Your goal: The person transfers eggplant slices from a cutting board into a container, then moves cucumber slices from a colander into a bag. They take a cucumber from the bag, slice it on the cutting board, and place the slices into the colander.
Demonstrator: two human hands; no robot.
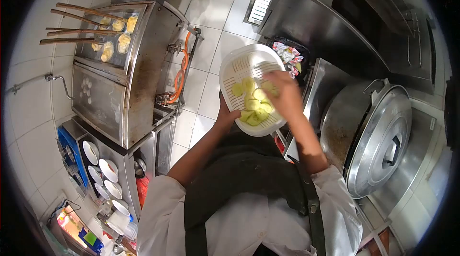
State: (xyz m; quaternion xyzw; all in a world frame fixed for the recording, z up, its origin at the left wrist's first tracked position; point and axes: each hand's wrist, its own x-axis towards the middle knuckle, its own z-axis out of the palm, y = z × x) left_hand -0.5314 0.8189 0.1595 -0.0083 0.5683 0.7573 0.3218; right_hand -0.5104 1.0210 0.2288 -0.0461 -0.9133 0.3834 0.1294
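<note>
A white slotted plastic colander is held in front of my dark apron. My left hand grips its left side, with the thumb over the rim. Pale yellow-green vegetable slices lie in it, mostly towards the end near me; their exact kind I cannot make out. My right hand is over the colander's right side, fingers pointing down at the slices. Motion smears those fingers, so whether they hold a slice does not show.
To the left stands a steel cooker with food pieces and several wooden sticks in its upper basin. White bowls sit below it. On the right are a large lidded pot and a black bin with crumpled wrappers.
</note>
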